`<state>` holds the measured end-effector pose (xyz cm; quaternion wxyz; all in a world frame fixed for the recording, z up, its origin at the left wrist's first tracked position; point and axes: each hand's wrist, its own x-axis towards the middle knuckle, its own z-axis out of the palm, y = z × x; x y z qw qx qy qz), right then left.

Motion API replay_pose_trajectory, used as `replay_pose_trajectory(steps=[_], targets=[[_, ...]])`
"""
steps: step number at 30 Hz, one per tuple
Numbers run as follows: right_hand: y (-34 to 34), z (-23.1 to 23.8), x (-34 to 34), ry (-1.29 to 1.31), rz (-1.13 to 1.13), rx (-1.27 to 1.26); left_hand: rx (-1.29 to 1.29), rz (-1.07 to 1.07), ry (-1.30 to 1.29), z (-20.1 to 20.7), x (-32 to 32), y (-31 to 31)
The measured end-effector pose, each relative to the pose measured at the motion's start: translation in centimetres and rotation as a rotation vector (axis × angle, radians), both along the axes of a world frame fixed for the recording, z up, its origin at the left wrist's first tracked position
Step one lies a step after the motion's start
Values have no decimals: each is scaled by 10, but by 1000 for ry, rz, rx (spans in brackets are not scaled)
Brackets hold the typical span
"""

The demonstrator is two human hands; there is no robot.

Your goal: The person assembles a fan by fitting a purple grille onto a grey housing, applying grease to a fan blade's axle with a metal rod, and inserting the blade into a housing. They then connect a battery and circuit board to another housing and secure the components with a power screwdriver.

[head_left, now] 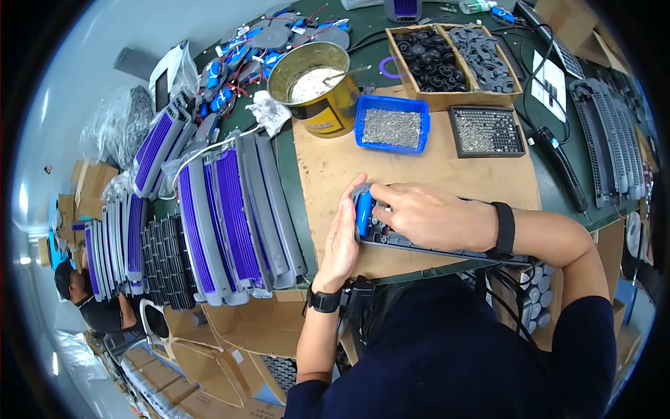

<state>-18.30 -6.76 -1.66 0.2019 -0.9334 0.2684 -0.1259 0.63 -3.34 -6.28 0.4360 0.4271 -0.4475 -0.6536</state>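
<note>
A long grey plastic housing (405, 241) lies on the cardboard sheet at the front of the bench, its inside facing up. In its left end sits a blue cylinder (363, 213) that looks like a battery, with small parts and wires beside it. My left hand (340, 241) is closed around that end, palm against its side. Over the housing, my right hand (436, 218) has its fingers bent down into the cavity just right of the blue cylinder. Whatever its fingertips pinch is hidden. My right wrist and forearm cover much of the housing's right part.
Beyond my hands stand a blue tray of screws (392, 128), a black screw tray (486, 131), a tub of white paste (307, 91) and a divided box of parts (453, 59). Purple-grey housings (234, 216) stack at left. A black powered screwdriver (562, 170) lies right. A person (98, 307) sits far left.
</note>
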Motion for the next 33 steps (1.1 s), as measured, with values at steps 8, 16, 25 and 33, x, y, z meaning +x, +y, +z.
replay_pose_trajectory(steps=[8,16,25,33], targets=[[1,6,3,67,-3,-49,-65,-54,41,-3,1,2],[-2,8,-1,-26,32,94,-193,-239,-20,-8,12,3],[-4,17,-2,37,70,244,-211,-229,-219,-14,15,4],[-33,30,-6,-393,102,553,-276,-208,-424,-10,6,8]])
